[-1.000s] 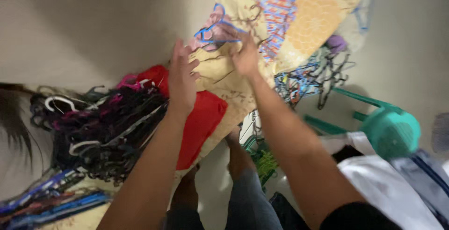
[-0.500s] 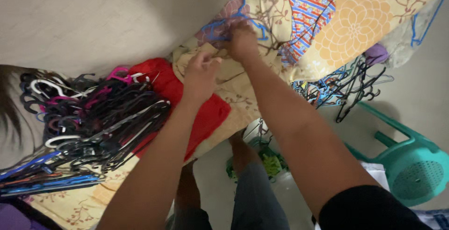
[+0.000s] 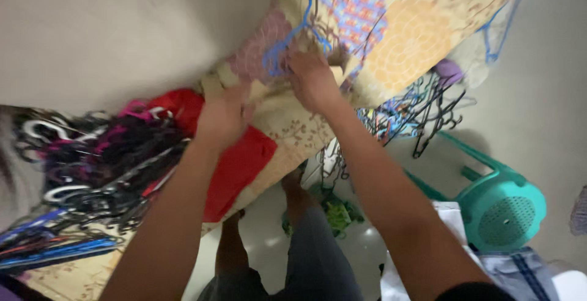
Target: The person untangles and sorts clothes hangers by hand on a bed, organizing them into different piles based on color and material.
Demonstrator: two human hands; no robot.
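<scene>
Since half a second ago both hands slid left along the floral sheet (image 3: 422, 38): left hand (image 3: 223, 117) grips its edge beside the red cloth (image 3: 235, 160), right hand (image 3: 312, 81) clutches fabric under the blue hanger (image 3: 299, 29); hanging unfinished.

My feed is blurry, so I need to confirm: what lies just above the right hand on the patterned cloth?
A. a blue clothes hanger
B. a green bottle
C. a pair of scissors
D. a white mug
A: a blue clothes hanger lies on the floral cloth just above the right hand.
</scene>
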